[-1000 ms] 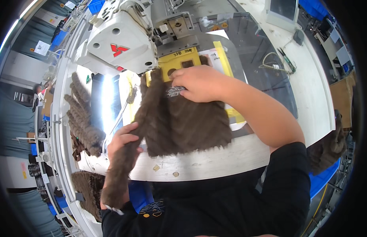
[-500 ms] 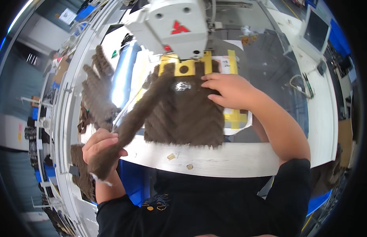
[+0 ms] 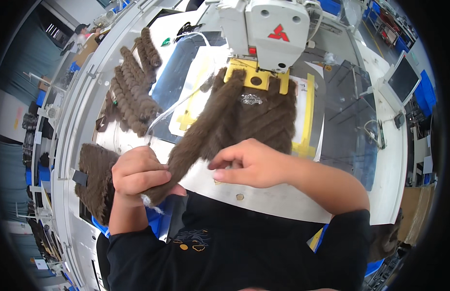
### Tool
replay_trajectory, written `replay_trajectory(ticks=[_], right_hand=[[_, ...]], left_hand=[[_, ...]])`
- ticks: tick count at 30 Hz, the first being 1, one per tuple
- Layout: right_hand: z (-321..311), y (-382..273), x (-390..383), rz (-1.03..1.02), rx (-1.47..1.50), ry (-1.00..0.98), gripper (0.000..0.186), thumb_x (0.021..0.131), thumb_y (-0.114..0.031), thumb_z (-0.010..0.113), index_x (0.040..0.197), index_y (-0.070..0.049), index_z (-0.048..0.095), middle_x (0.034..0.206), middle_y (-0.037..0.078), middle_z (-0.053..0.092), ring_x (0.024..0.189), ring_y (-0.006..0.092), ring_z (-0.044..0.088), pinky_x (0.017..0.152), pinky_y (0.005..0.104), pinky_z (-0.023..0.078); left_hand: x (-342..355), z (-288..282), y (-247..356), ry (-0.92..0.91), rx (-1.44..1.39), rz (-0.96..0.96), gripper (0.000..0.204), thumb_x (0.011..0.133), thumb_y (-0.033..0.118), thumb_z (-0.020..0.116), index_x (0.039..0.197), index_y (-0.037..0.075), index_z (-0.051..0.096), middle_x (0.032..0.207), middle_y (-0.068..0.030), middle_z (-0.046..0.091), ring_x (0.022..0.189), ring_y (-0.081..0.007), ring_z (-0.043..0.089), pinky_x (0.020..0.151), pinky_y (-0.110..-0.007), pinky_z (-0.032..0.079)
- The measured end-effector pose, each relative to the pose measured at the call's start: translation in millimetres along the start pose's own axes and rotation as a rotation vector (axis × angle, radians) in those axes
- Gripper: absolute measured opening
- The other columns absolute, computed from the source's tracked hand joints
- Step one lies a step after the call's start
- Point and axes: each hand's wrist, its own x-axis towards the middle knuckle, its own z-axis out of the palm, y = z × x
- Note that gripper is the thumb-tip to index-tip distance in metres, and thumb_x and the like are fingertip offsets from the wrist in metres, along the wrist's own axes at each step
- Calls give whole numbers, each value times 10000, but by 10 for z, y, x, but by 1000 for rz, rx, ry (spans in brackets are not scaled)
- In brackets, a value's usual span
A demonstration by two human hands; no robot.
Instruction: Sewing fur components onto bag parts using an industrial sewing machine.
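Observation:
My left hand [image 3: 139, 170] is closed around the near end of a long brown furry strip [image 3: 201, 130]; a white tuft pokes out below the fingers. From there the strip slants up across a brown furry panel [image 3: 276, 119] to a yellow plate [image 3: 263, 80] under a white sewing machine head [image 3: 278, 34]. My right hand [image 3: 251, 164] hovers over the panel's near edge, empty, its fingers bent but apart and pointing toward the strip. A clear shiny patch [image 3: 251, 99] shows on the panel just below the plate.
Several brown furry twisted pieces [image 3: 135, 80] lie at the left. A brown furry piece [image 3: 96, 177] rests at the table's left edge. One white cable [image 3: 174, 109] runs toward my left hand. At the right stands a monitor [image 3: 403, 80]. Another person [image 3: 82, 35] is far off, upper left.
My right hand has left the panel beside the yellow plate and come down near its front edge. My left hand still grips the strip. The whole view has shifted.

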Motion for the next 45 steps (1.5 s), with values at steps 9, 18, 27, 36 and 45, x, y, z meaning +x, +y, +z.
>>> replay_trajectory(ticks=[9,18,27,36,45], right_hand=[[781,-78,374,143,1042,-45,512,1035,-530,568,939,-44,697,790,62,698,500,56,460,444,208,362],[976,-209,357,114,1202,141,291,1030,-290,599,880,-60,695,734,-3,652,579,61,525,508,236,377],[949,-347,280,191,1154,257,306,1015,-290,643,891,-25,733,757,-3,671,641,68,548,566,250,434],[1082,-328,10,280,1020,134,391,1025,-321,626,821,2,709,711,16,655,620,76,568,555,250,459],[1067,102,-179,251,631,32,454,1011,-337,590,803,60,668,670,104,660,606,172,648,578,346,506]], left_hand=[[-91,-1,141,-100,40,21,362,620,231,932,796,16,700,645,-55,616,514,-190,592,472,-304,396],[-119,9,314,-150,116,53,358,642,138,855,962,8,761,767,-55,662,568,-181,612,524,-295,445],[-256,11,442,-106,-19,-102,334,635,12,789,962,-43,755,815,-99,679,640,-223,650,546,-313,490],[-187,70,462,-219,-72,119,171,702,-32,794,859,-44,730,800,-85,645,608,-177,596,510,-289,454],[319,481,-53,-545,-469,-29,461,784,447,825,895,31,658,826,-83,595,751,-286,610,661,-406,460]])
